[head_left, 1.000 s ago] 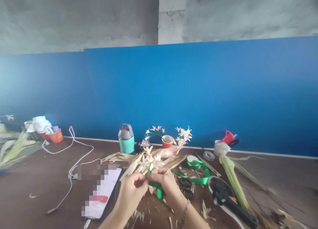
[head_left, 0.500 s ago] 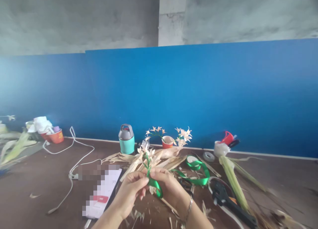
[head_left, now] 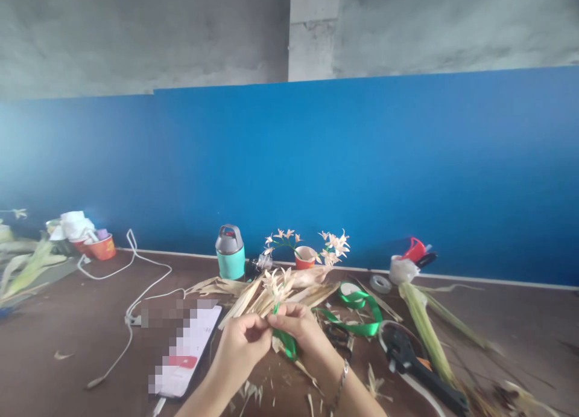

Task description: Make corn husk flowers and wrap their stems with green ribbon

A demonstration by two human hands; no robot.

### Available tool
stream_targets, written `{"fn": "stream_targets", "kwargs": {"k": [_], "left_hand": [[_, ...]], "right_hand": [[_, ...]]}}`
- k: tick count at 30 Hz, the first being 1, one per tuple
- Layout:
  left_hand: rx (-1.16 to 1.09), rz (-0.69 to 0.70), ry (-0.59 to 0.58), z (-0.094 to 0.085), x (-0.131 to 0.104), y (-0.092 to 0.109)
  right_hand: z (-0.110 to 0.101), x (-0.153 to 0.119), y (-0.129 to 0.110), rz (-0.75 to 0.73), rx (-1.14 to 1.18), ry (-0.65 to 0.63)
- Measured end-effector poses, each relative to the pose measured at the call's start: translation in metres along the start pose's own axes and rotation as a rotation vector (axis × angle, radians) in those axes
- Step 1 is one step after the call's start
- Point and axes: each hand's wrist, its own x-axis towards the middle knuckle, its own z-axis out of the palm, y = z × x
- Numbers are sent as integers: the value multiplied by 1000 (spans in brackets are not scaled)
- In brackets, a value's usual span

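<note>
A small spray of cream, husk-like flowers stands upright above my fingertips on a green stem. My left hand is closed in a pinch at the stem's lower part. Against it, the fingertips of my right hand also pinch the stem, and the two hands meet there. A loose end of green ribbon hangs below the right fingers. Exactly where it joins the stem is hidden by my fingers.
Dried corn husks lie behind my hands. More green ribbon and black-handled pliers or a similar tool are at right. A phone lies left. Farther back stand a turquoise flask and a red cup beside finished flowers.
The flower spray has shifted slightly right and lower. The left fingers have moved up against the right fingertips, and the hanging ribbon is now straighter.
</note>
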Motion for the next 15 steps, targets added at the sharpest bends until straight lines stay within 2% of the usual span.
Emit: {"fn": "stream_targets", "kwargs": {"k": [2, 4, 8, 11, 13, 15], "left_hand": [[94, 110, 80, 1, -1, -1], [123, 139, 128, 2, -2, -1], [-30, 11, 118, 1, -2, 1], [-206, -54, 163, 0, 0, 2], [-314, -78, 183, 1, 0, 2], [-399, -90, 190, 3, -1, 1]], "right_hand": [[1, 1, 1, -31, -31, 41], [2, 1, 0, -63, -80, 57], [5, 0, -5, -103, -239, 50], [6, -2, -8, -100, -341, 134], [7, -3, -8, -91, -318, 143], [7, -3, -7, -68, -254, 98]]}}
